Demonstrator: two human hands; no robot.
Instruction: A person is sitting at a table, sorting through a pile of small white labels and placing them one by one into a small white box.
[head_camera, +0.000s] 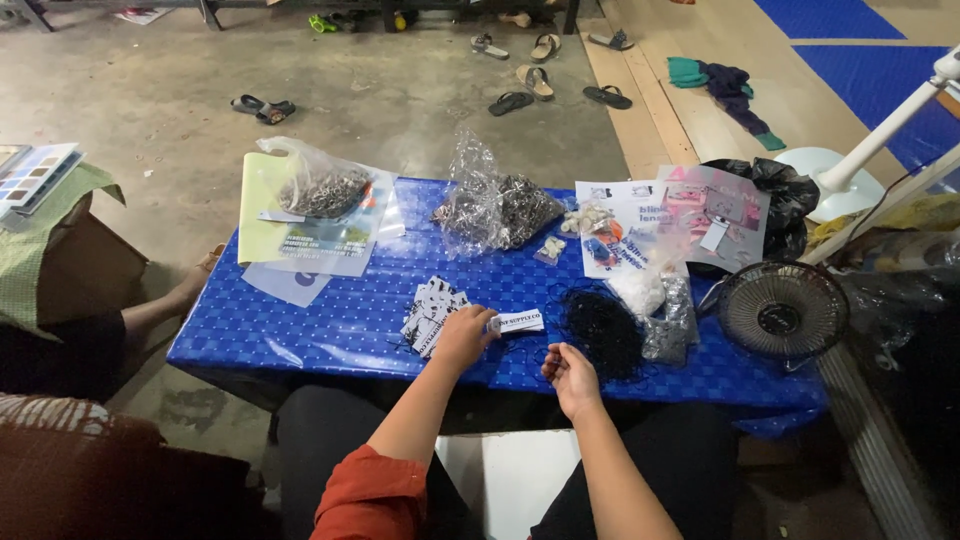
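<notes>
A glossy blue plastic tablecloth carries crinkly clear plastic bags, matt paper tags and tangled black cord.

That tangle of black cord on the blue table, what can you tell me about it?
The black cord pile is a loose, wiry tangle of thin dark strands, heaped flat on the blue checked tablecloth. It lies just beyond the right hand, with a few stray strands trailing toward the fingers. A clear bag of small grey pieces rests against its right edge.
</notes>
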